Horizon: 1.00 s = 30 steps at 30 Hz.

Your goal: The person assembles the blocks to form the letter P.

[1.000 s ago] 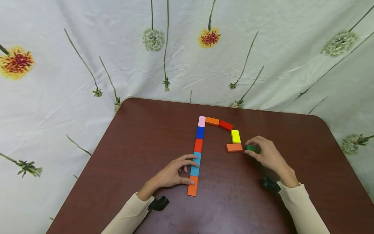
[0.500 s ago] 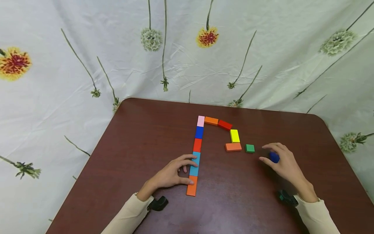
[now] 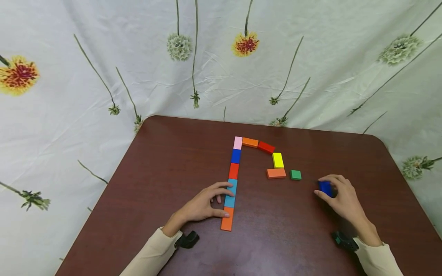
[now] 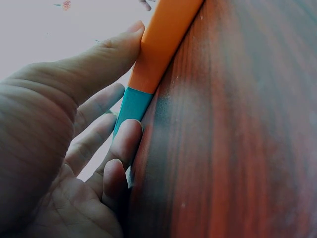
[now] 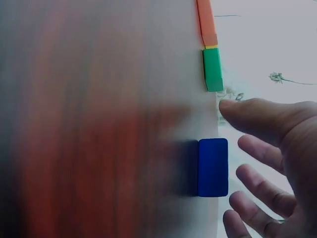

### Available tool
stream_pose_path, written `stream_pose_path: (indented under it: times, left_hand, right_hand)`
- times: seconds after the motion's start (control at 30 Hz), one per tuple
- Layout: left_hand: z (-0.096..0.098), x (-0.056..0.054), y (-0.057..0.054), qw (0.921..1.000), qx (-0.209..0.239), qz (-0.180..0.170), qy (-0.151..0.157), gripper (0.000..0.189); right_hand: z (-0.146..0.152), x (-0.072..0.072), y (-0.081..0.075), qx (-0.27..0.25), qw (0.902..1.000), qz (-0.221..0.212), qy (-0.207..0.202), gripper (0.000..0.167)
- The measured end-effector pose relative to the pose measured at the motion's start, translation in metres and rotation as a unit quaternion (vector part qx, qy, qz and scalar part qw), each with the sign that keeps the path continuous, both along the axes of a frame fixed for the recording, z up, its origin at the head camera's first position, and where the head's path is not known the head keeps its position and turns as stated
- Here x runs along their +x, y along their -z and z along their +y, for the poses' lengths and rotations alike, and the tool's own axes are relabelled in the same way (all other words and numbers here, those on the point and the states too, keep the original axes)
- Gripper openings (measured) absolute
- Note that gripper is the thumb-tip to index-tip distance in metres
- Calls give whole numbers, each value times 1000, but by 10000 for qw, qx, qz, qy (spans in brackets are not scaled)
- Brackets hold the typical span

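My left hand (image 3: pixel 203 203) rests along a straight row of blocks, its fingertips on the light blue part (image 3: pixel 230 202) and its thumb on the orange block (image 3: pixel 226 223) at the near end. In the left wrist view the thumb touches the side of that orange block (image 4: pixel 161 47), and two fingers lie beside the light blue one (image 4: pixel 134 102). My right hand (image 3: pixel 348 201) is spread around a blue block (image 3: pixel 325 188) lying at the right. The right wrist view shows space between thumb and fingers, with the blue block (image 5: pixel 214 167) in front of them.
The row continues through red (image 3: pixel 233 171), blue (image 3: pixel 236 156) and pink (image 3: pixel 238 142) blocks. From the pink end curve orange (image 3: pixel 250 142), red (image 3: pixel 266 147), yellow (image 3: pixel 277 160) and salmon (image 3: pixel 276 173) blocks. A small green block (image 3: pixel 295 175) lies between the salmon block and my right hand.
My right hand has let go of the green block and moved right and nearer, to the blue block. Its thumb and fingers now lie closer around it. My left hand has stayed in place.
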<state>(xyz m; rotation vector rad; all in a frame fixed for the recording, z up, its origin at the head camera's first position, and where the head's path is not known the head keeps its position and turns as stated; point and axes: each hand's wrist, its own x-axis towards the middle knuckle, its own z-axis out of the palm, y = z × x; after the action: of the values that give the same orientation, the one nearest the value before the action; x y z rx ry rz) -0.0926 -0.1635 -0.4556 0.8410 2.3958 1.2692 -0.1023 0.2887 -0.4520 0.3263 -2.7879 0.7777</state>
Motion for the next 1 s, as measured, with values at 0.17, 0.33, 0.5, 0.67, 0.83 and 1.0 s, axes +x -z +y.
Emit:
stream_pose_path:
  times: [0.17,0.33,0.5,0.67,0.83,1.0]
  left_hand:
    - [0,0,1,10000,9,6,5,48]
    - [0,-1,2,10000,-40,14,7,48]
    - [1,-1,2,9999,-117,52,-11,48]
    - [1,-1,2,9999,-144,79,-29,48]
    - [1,-2,2,9999,-132,51,-16,48]
    - [0,-2,3,9999,-119,47,-5,48]
  right_hand:
    - [3,2,-1,16,9997,-236,91,38]
    - [4,4,-3,56,9986,-507,138,41]
    - [4,4,-3,124,9980,-608,119,43]
    - [5,2,-2,38,9984,-555,105,41]
    - [6,1,-2,101,9987,-464,169,42]
    - [4,-1,-3,31,9994,-320,116,42]
